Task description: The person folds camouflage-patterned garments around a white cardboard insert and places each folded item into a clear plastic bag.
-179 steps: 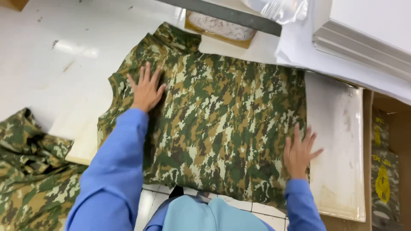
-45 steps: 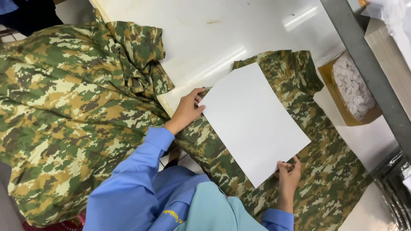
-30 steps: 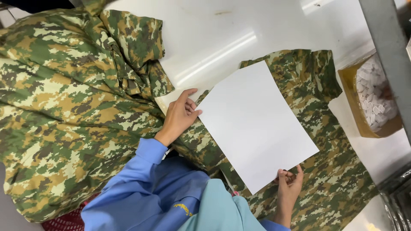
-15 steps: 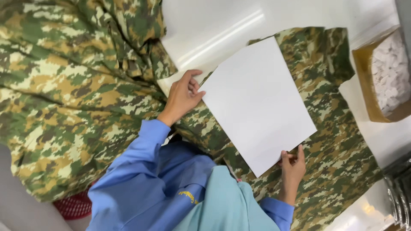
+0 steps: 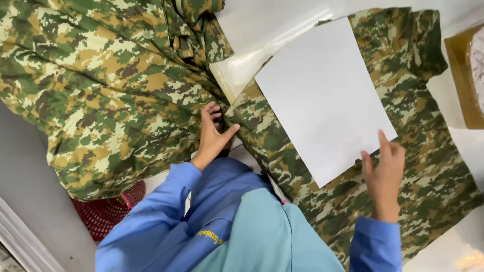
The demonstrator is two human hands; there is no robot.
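White card (image 5: 325,98) on camo shirt (image 5: 403,166)

Both blue-sleeved arms reach forward. The left hand (image 5: 212,135) lies palm down, fingers (image 5: 210,110) curled, thumb spread; the right hand (image 5: 384,168) is raised, fingers loosely extended.

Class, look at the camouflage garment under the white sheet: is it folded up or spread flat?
Spread flat. The camouflage garment lies open on the table, with the white sheet on top and a sleeve extended.

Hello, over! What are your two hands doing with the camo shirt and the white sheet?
Left hand on camo shirt edge. Right hand at white sheet corner. Sheet lies flat on shirt.
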